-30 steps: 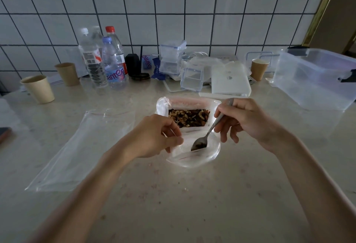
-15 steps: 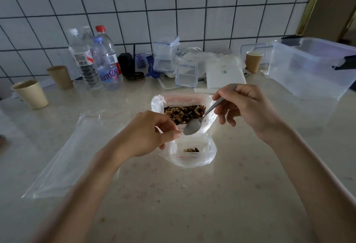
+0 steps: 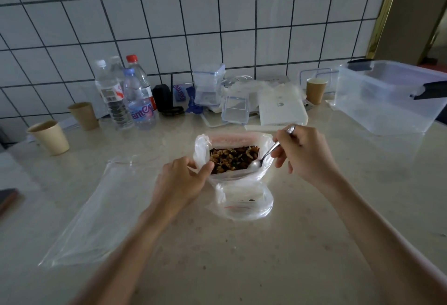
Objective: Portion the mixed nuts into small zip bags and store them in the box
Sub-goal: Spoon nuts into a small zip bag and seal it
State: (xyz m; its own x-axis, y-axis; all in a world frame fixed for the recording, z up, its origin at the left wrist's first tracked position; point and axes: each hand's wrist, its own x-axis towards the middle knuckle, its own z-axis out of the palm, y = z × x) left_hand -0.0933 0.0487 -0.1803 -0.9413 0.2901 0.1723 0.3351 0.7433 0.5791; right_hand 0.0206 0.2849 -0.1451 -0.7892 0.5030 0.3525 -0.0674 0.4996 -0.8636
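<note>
Left hand (image 3: 180,180) pinches the clear, seemingly near-empty zip bag (image 3: 244,198); right hand (image 3: 306,153) grips the spoon (image 3: 263,158).

Home kitchen: tiled wall (image 3: 217,14), stone counter (image 3: 242,256) w/ bottles (image 3: 135,96), cups (image 3: 49,137).

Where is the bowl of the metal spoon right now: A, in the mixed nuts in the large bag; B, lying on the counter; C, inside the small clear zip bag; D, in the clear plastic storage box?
A: the right hand holds the metal spoon with its bowl at the mixed nuts, above the small clear zip bag.
</note>
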